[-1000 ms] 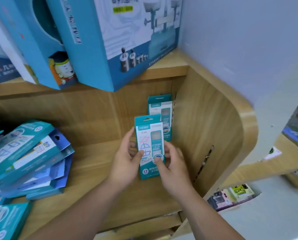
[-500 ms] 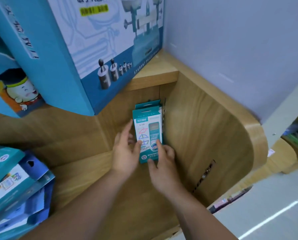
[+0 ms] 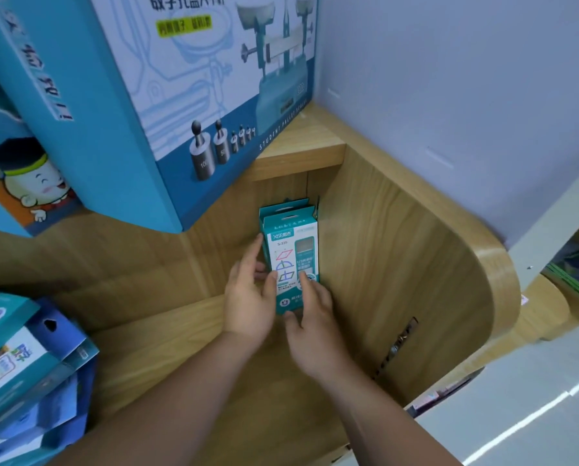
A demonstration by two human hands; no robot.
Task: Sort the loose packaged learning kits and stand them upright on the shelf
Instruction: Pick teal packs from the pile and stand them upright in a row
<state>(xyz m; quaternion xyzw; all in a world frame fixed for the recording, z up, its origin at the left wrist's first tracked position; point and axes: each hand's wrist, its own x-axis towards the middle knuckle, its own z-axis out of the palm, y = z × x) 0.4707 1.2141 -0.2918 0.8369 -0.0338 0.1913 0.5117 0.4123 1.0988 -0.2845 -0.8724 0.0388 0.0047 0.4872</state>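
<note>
I have a single wide-angle head view, angled forward and down from above into the right rear corner of the light wooden shelf [image 3: 167,358], close in. The big blue cardboard box showing a balance scale [image 3: 167,105] crowds its upper left.

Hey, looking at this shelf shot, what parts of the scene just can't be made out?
- Head view: the rear kit shows only its top edge; the front kit covers the rest.
- The front kit's base is hidden by the left hand and right hand, so whether it rests on the shelf is unclear.
- Its small print is too tiny to read.
- The loose kit pile is cut off by the left edge.
</note>
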